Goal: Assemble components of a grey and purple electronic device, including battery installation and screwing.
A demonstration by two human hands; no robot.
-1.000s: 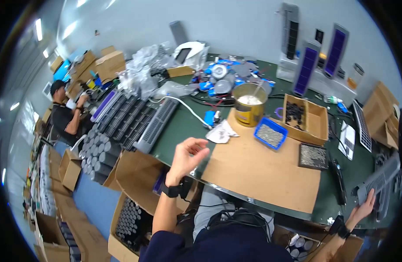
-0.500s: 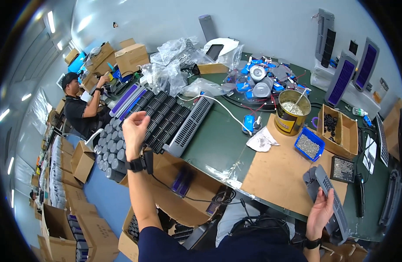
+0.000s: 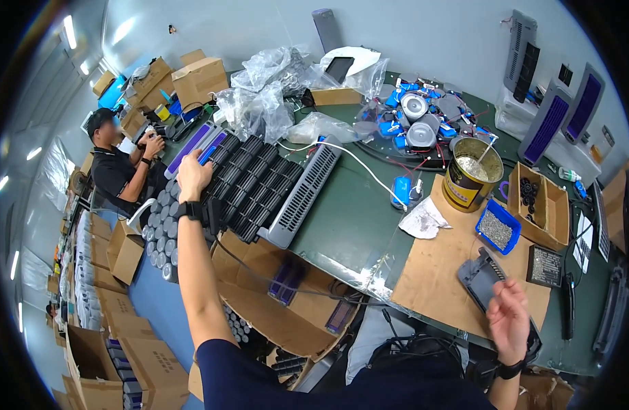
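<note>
Left hand [image 3: 193, 176] open over black grille panels [image 3: 249, 181] at table edge; right hand [image 3: 509, 320] grips grey casing [image 3: 480, 279].

A stack of ridged panels [image 3: 249, 184] is lying at the left end of the surface [image 3: 349, 219], with the left hand [image 3: 191, 176] resting on its left edge. A tin can [image 3: 472, 174] is standing to the right, a small tray [image 3: 498, 229] just beside it on a cardboard sheet [image 3: 437, 273]. The right hand [image 3: 509, 320] is touching a flat device [image 3: 480, 279] lying on that sheet's near edge.
</note>
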